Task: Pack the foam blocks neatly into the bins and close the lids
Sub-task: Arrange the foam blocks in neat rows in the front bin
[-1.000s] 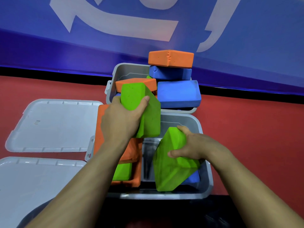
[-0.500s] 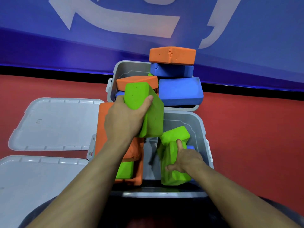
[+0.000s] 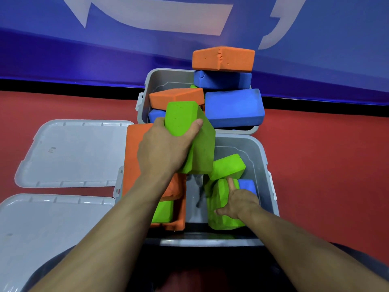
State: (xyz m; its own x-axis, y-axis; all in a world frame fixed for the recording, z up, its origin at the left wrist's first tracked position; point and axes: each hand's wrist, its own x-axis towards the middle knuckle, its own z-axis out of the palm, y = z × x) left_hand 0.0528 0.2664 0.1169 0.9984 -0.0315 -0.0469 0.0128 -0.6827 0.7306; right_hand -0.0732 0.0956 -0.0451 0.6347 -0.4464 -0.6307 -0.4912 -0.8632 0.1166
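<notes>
My left hand (image 3: 162, 152) grips a green foam block (image 3: 189, 135) and holds it above the near grey bin (image 3: 261, 161). My right hand (image 3: 237, 203) is down inside that bin, holding another green block (image 3: 219, 207) that stands on edge near the right wall. Behind it lie a third green block (image 3: 228, 166) and a small blue one (image 3: 248, 185). Orange blocks (image 3: 134, 157) and a green one (image 3: 163, 210) fill the bin's left side. The far bin (image 3: 160, 81) is heaped with orange and blue blocks (image 3: 233, 107) above its rim.
Two grey lids lie flat on the red floor to the left, one further away (image 3: 71, 152) and one nearer (image 3: 46, 228). A blue wall with white markings rises right behind the far bin. An orange block (image 3: 223, 59) tops the far pile.
My right hand has pushed its green block down from a tilt above the rim into the near bin's right side. My left hand and its block have barely moved.
</notes>
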